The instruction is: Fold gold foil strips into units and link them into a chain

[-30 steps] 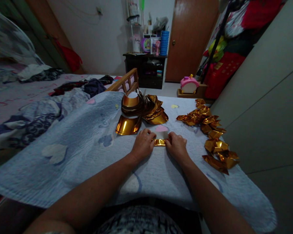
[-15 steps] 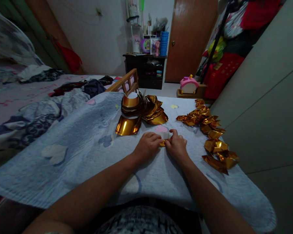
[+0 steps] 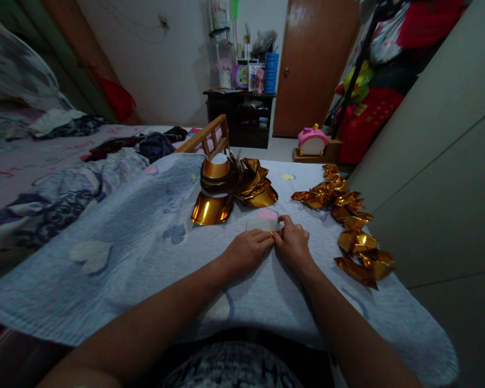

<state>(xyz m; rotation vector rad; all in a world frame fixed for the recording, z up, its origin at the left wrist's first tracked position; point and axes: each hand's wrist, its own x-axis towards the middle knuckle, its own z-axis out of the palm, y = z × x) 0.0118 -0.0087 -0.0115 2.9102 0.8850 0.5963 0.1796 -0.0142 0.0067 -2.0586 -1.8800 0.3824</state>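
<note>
A small sheet of gold foil paper (image 3: pixel 262 224) lies on the cloth with its pale back facing up and a gold fold along its near edge. My left hand (image 3: pixel 246 251) has its fingers together over the folded edge, gripping it from the left. From the right, my right hand (image 3: pixel 294 242) pinches the same fold, thumb and fingers closed. Between the fingertips only a sliver of gold shows; the rest of the fold is hidden. Beyond my hands stand stacks of curved gold foil sheets (image 3: pixel 213 209). To the right lies a pile of folded gold foil pieces (image 3: pixel 358 241).
A pale blue patterned cloth (image 3: pixel 141 269) covers the work surface. On the left is a bed with rumpled clothes (image 3: pixel 121 167); a wooden rail (image 3: pixel 206 134) stands at the back. A pale cabinet (image 3: pixel 440 178) flanks the right side. A pink toy case (image 3: pixel 313 141) sits beyond the far edge.
My left hand has slid slightly right, its fingers now closer to the right hand. More of the paper's pale back shows above the left fingers. The right hand stays about where it was.
</note>
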